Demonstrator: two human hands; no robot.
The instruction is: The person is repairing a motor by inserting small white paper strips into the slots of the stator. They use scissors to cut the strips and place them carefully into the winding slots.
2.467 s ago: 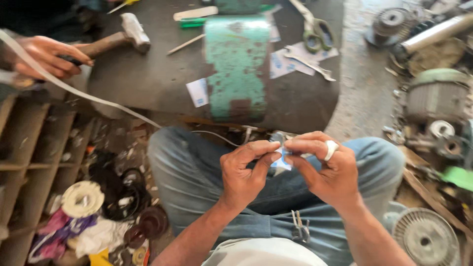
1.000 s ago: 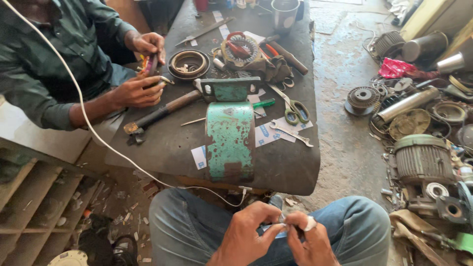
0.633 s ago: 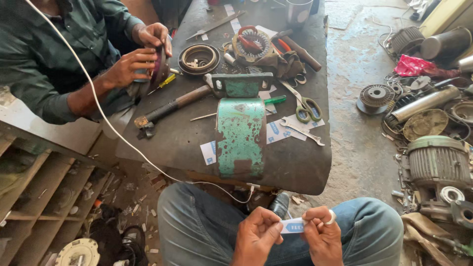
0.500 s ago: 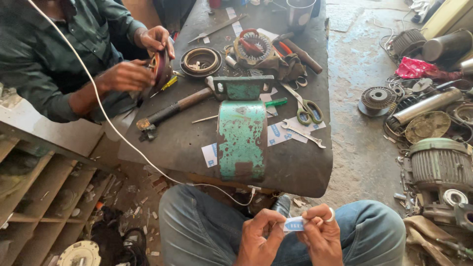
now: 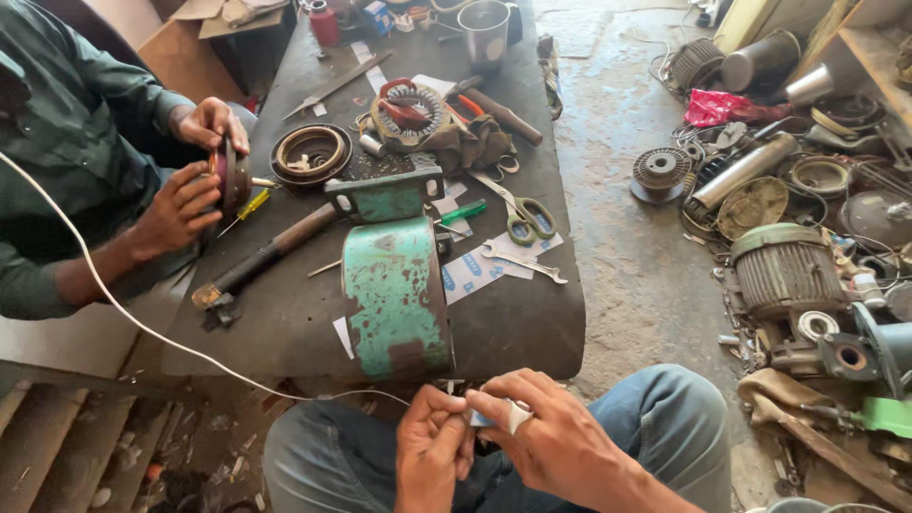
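Note:
My left hand (image 5: 432, 446) and my right hand (image 5: 546, 432) meet above my lap, both pinching a small white and blue slip of paper (image 5: 482, 418) between the fingertips. Most of the slip is hidden by my fingers. A white ring-like band sits on my right hand. A thin white wire (image 5: 142, 328) runs from the upper left down to my left hand. Just beyond my hands stands a worn green metal motor housing (image 5: 394, 294) at the near edge of the dark work table (image 5: 513, 328).
A person in a green shirt sits at the left, both hands (image 5: 195, 185) on a round dark part. The table carries a hammer (image 5: 256, 261), scissors (image 5: 522, 214), a spanner, a coil ring (image 5: 311, 152) and a steel cup. Motors and scrap parts (image 5: 788, 271) litter the floor at right.
The view tilted up from my lap to the table and the seated person. My hands stayed together on the paper slip, working it between the fingers.

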